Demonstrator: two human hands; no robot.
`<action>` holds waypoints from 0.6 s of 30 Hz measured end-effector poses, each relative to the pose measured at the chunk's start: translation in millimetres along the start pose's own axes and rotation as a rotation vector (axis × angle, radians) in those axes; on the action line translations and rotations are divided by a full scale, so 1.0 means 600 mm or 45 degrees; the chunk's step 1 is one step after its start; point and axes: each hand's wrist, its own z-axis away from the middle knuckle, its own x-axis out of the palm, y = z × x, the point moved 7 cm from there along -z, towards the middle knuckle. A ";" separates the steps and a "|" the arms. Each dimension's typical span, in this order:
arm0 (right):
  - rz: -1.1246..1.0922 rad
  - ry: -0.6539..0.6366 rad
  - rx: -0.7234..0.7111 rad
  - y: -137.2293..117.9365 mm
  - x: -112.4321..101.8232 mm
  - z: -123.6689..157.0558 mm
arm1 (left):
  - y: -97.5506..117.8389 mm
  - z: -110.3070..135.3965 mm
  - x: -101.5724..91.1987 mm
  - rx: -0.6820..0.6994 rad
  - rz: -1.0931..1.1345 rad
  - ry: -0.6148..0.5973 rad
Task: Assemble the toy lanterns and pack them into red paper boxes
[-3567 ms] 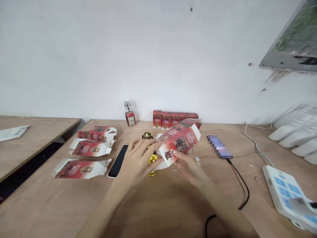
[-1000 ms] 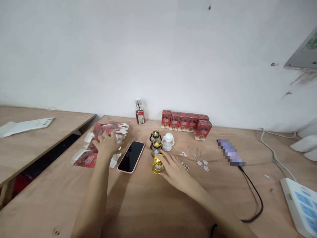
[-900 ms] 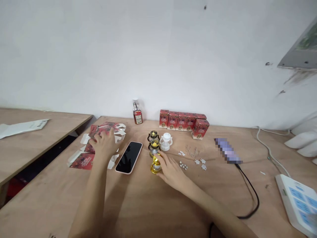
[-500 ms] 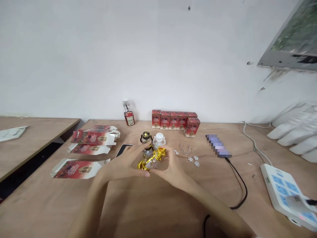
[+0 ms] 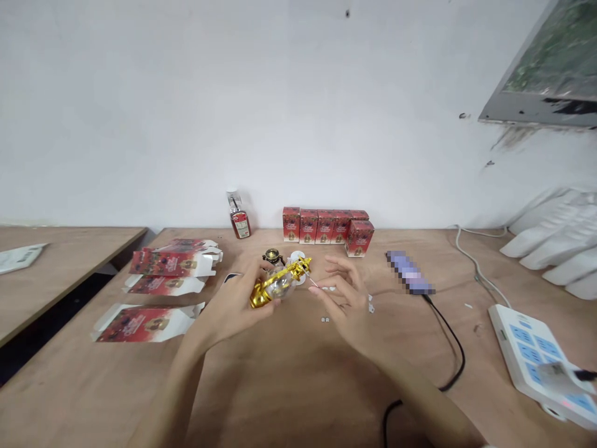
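My left hand is closed around a small gold lantern with a clear middle, tilted so its top points up and right. Between the thumb and finger of my right hand is a thin wire piece, its far end at the lantern's top. Whether it passes into the lantern is too small to tell. Just behind stands a black-and-gold lantern, partly covered by my left hand. A white lantern is mostly hidden behind the gold one. Small white pieces lie near my right hand.
Red boxes stand in a row by the wall, beside a dark bottle. Flattened red cartons lie at left. A phone with a black cable and a white power strip are at right.
My right hand has left the gold lantern's body and now pinches a thin wire at its top. My left hand keeps the lantern, now turned and moved slightly left.
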 end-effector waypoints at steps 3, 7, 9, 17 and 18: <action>-0.019 -0.039 0.034 0.001 0.000 -0.001 | -0.011 0.001 -0.020 -0.034 0.148 0.135; -0.090 -0.027 0.175 0.004 0.000 0.003 | -0.014 0.007 -0.032 -0.109 0.321 0.371; -0.157 -0.034 0.270 0.005 0.005 0.010 | -0.006 0.010 -0.027 -0.128 0.312 0.436; -0.398 0.077 0.511 0.012 -0.018 0.011 | -0.001 0.015 -0.035 -0.133 0.381 0.535; -0.440 0.094 0.546 0.017 -0.023 0.006 | -0.007 0.017 -0.040 -0.136 0.436 0.569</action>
